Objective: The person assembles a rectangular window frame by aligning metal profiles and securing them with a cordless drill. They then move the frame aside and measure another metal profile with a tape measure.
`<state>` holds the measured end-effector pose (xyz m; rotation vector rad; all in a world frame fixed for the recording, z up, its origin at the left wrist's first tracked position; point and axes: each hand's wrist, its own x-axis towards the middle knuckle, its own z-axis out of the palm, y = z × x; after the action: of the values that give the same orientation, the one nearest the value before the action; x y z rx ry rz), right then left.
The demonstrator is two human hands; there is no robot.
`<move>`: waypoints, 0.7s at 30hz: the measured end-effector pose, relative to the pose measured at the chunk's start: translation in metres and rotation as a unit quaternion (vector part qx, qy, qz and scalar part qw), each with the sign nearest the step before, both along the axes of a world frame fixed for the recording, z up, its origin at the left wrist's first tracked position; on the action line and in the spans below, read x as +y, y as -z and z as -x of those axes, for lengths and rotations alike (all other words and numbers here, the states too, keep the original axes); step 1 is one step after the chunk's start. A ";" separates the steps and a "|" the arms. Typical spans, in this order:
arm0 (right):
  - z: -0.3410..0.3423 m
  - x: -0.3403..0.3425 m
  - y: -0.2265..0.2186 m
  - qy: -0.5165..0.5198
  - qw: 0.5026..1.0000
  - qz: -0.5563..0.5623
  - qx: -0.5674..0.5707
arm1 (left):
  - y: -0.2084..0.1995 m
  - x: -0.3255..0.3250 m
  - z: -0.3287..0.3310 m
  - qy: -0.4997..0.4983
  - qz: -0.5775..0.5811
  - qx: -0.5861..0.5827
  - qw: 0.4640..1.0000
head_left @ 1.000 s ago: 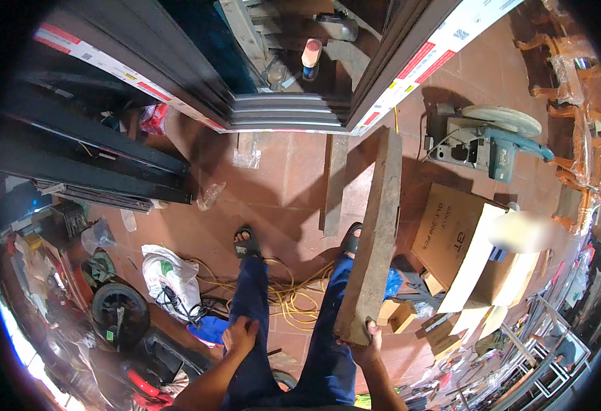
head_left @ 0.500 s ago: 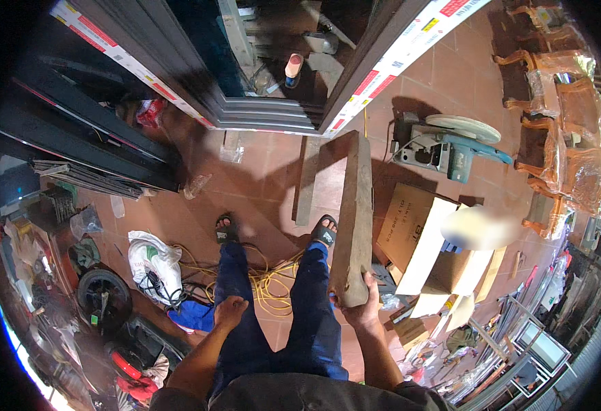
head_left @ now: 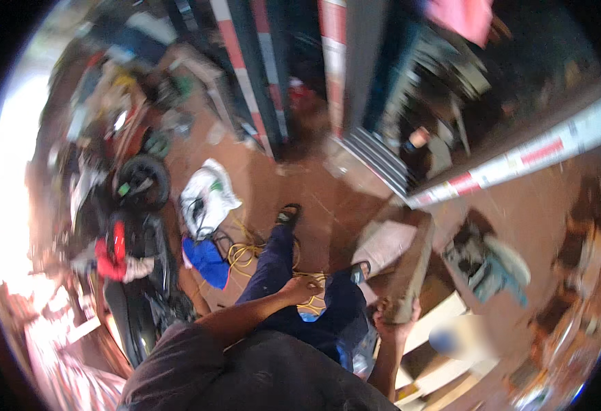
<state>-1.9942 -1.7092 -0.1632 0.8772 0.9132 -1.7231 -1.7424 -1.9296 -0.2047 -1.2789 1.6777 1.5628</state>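
My right hand (head_left: 398,325) grips the near end of a long, thick wooden beam (head_left: 411,270), thumb on one side and fingers round the other. The beam slants away from me, and its far end comes close to the corner of a dark door frame (head_left: 372,161). My left hand (head_left: 304,289) hangs over my thigh, fingers curled, with nothing visible in it. Fast head motion blurs the picture, so fine detail is lost.
A blue cut-off saw (head_left: 485,270) sits on the tiles at the right, near an open cardboard box (head_left: 444,316). Yellow cable (head_left: 244,255) loops around my feet. At the left lie a white sack (head_left: 208,195), blue cloth (head_left: 206,262) and a motorbike (head_left: 132,274).
My view has swung left, so the door frame and saw appear tilted and shifted. The beam stays in my right hand; my left hand now lies further across my body.
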 end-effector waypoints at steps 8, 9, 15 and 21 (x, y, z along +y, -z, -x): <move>0.068 -0.029 -0.085 -0.024 0.997 0.040 -0.058 | -0.070 -0.033 -0.091 -0.170 0.083 0.030 0.982; 0.068 -0.028 -0.088 -0.039 0.994 0.086 -0.049 | -0.023 -0.033 -0.131 -0.138 0.162 0.078 0.974; -0.021 -0.127 -0.180 -0.168 0.977 0.019 -0.133 | -0.011 -0.056 -0.277 -0.384 0.143 -0.111 0.905; -0.122 -0.233 -0.201 -0.286 0.927 -0.032 -0.239 | 0.001 -0.106 -0.366 -0.490 0.079 -0.112 0.861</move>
<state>-1.8723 -1.9420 0.0382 0.9056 0.7881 -0.9251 -1.3766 -2.0356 -0.2052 -2.5409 1.0192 1.6615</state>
